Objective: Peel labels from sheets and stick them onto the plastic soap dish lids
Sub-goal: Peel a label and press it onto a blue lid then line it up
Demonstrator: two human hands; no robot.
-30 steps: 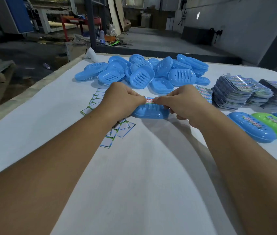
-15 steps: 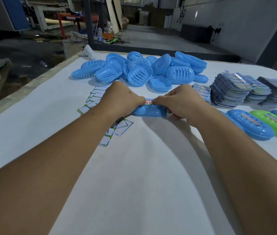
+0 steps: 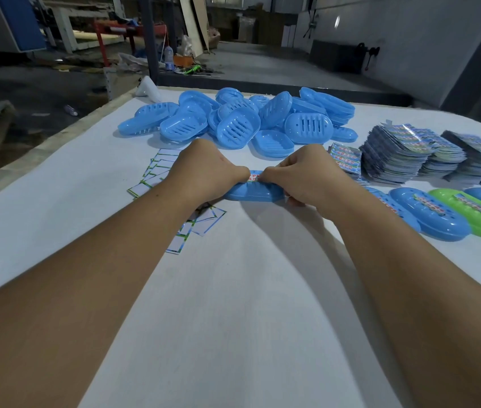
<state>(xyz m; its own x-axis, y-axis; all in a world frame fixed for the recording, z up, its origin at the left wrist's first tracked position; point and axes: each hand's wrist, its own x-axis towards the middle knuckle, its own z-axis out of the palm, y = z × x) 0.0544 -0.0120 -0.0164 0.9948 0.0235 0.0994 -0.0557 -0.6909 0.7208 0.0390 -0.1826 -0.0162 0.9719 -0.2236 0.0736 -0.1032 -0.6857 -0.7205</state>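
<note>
**Q:** Reading from the left, what lies on the tabletop (image 3: 233,319)?

**A:** At far left, spent backing sheets (image 3: 156,175), white with coloured borders, partly under my left forearm. Next, my left hand (image 3: 207,175), fingers curled over the left end of the blue lid (image 3: 251,194), which rests at centre, just in front of the pile of unlabelled blue dishes (image 3: 233,125).

**Q:** And the label?

**A:** The label (image 3: 254,176) shows only as a narrow strip with red characters between my hands, on the lid's top. My right hand (image 3: 301,175) is curled over the right end; its fingertips are hidden, so I judge both hands to be pressing the label down while gripping the lid.

**Q:** How is this step done well?

**A:** I should keep the lid flat, rub from the middle outward to each end, and check the label runs parallel to the long edge.

**Q:** Further right?

**A:** Stacks of label sheets (image 3: 404,154), then finished lids, blue (image 3: 430,216) and green (image 3: 475,219).
</note>
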